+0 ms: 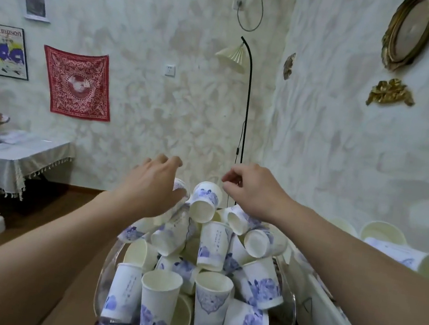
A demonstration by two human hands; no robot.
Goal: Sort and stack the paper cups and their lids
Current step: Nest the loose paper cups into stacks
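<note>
A loose heap of paper cups (pixel 208 268) fills a clear tray (pixel 290 323), and both hands reach over its far end. The left hand (pixel 152 183) curls its fingers round a cup (pixel 180 185) at the top of the heap, while the right hand (pixel 253 186) hovers above the topmost cup (pixel 205 201) with fingers loosely curled, apparently holding nothing. The step would likely go best by lifting top cups straight up, so the leaning ones below do not slide off.
</note>
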